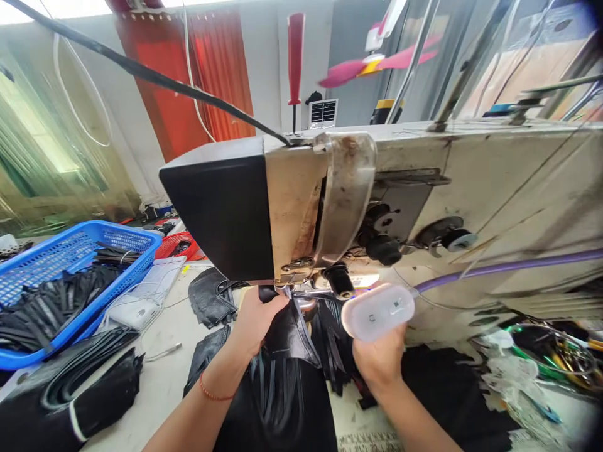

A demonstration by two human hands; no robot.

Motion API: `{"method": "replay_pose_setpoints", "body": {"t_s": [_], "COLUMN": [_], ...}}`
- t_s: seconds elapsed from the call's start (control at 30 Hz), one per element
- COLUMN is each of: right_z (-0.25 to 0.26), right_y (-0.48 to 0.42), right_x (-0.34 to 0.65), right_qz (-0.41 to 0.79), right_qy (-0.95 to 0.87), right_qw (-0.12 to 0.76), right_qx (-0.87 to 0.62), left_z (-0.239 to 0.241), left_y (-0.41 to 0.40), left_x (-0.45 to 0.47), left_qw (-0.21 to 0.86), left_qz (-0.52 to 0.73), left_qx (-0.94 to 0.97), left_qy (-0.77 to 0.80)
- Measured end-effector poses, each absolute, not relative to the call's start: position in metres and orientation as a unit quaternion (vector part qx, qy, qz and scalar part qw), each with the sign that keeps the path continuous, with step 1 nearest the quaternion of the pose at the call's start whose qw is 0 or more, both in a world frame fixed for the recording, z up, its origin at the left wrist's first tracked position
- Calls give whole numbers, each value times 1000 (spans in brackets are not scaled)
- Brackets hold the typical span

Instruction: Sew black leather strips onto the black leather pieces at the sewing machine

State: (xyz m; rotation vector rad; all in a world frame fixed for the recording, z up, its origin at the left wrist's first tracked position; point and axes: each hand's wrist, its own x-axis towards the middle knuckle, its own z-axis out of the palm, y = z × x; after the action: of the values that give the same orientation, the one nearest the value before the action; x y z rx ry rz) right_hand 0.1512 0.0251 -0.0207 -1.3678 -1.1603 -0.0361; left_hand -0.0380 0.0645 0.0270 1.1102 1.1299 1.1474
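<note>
A large beige sewing machine (471,188) with a black end cover fills the upper middle. Under its needle area lies a black leather piece (287,336) with straps hanging toward me. My left hand (254,320) is closed on the top edge of this black piece, right below the presser foot. My right hand (379,361) sits just right of the needle, behind a small white lamp (377,311); its fingers are hidden by the lamp and the black material.
A blue plastic basket (117,242) with black strips stands at the left, a red basket (176,245) behind it. More black leather pieces (211,298) and a white sheet (151,289) lie on the table. Cluttered tools and wires (551,358) sit at the right.
</note>
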Motion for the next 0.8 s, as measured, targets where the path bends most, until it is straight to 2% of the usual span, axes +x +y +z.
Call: {"method": "replay_pose_setpoints", "body": {"t_s": [0.07, 0.1, 0.13, 0.2, 0.27, 0.37, 0.57, 0.8], "right_z": [-33, -38, -41, -43, -37, -20, -5, -6], "right_y": [0, -13, -25, -41, -43, -32, -18, -23], "right_x": [134, 123, 112, 94, 86, 89, 93, 91], "right_qz": [23, 130, 285, 562, 672, 675, 632, 607], "right_qy": [-498, -491, -458, -370, -309, -310, -306, -321], "right_qw": [642, 654, 645, 585, 564, 583, 579, 562], "right_qx": [-583, -560, -541, -453, -367, -328, -414, -460], "left_z": [28, 28, 29, 30, 30, 30, 33, 41], "left_y": [64, 64, 63, 62, 62, 62, 59, 49], "left_x": [-38, -38, -38, -38, -38, -38, -43, -45], "left_qw": [548, 544, 541, 537, 528, 505, 467, 574], "left_qz": [489, 491, 492, 493, 489, 483, 462, 459], "left_qx": [484, 489, 492, 496, 502, 516, 558, 530], "left_qy": [476, 474, 472, 472, 479, 495, 507, 424]}}
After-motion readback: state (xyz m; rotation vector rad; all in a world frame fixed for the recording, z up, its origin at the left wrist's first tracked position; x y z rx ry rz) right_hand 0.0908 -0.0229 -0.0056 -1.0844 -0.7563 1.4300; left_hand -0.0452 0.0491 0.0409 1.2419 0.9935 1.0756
